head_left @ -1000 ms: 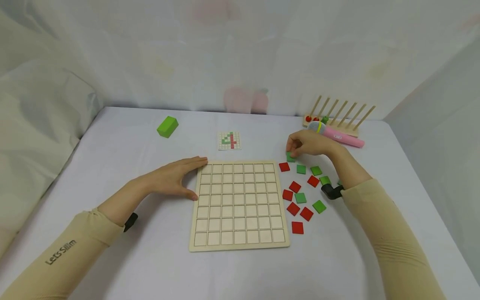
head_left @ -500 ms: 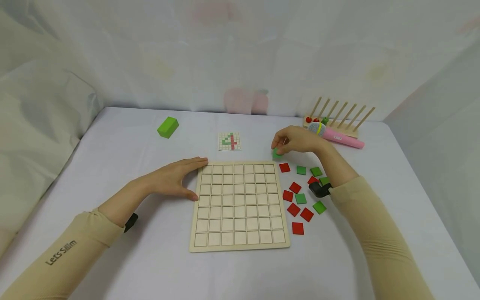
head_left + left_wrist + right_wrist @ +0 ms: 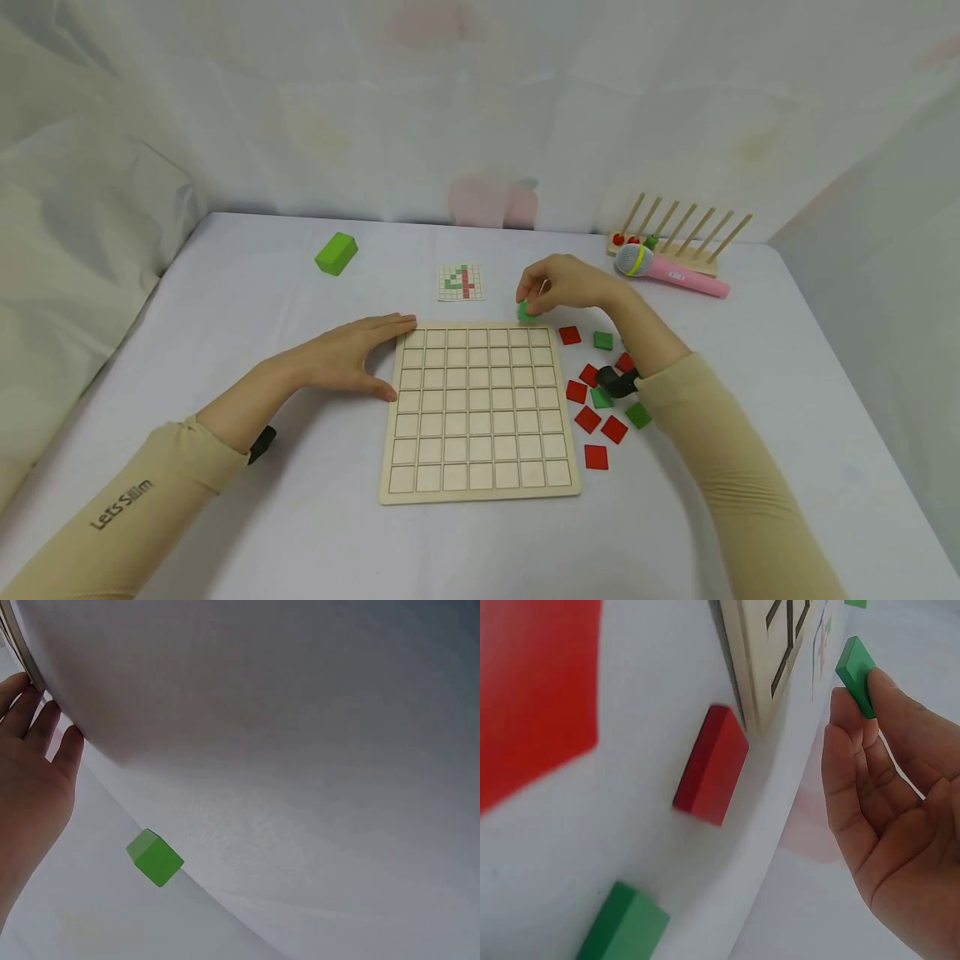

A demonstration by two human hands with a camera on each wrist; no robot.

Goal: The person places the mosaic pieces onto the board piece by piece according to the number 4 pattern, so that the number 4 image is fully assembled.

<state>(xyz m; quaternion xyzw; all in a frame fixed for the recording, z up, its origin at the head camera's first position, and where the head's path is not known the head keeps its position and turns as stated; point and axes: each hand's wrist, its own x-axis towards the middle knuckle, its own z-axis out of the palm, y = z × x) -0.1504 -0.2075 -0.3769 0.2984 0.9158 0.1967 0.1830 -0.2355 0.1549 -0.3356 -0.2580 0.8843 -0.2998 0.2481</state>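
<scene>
A square wooden board (image 3: 480, 413) with a grid of bare cells lies in the middle of the table. My left hand (image 3: 347, 354) rests against its left edge, thumb and fingers spread straight; in the left wrist view the fingertips (image 3: 73, 739) reach the board's rim. Just over the board's far edge, my right hand (image 3: 566, 283) pinches a green square tile (image 3: 526, 312) between thumb and fingers. The right wrist view shows that tile (image 3: 857, 675) held tilted, clear of the board. Several loose red tiles (image 3: 596, 457) and green tiles (image 3: 603, 340) lie beside the board's right edge, some hidden by my right arm.
Behind the board lies a small card (image 3: 460, 282) with a green and red grid pattern. A green block (image 3: 336, 253) stands at the back left. A pink toy microphone (image 3: 686, 277) leans by a wooden peg rack (image 3: 705, 263) at the back right.
My right hand has moved left with the green tile, from above the loose tiles to the board's far edge. My left hand stays where it was.
</scene>
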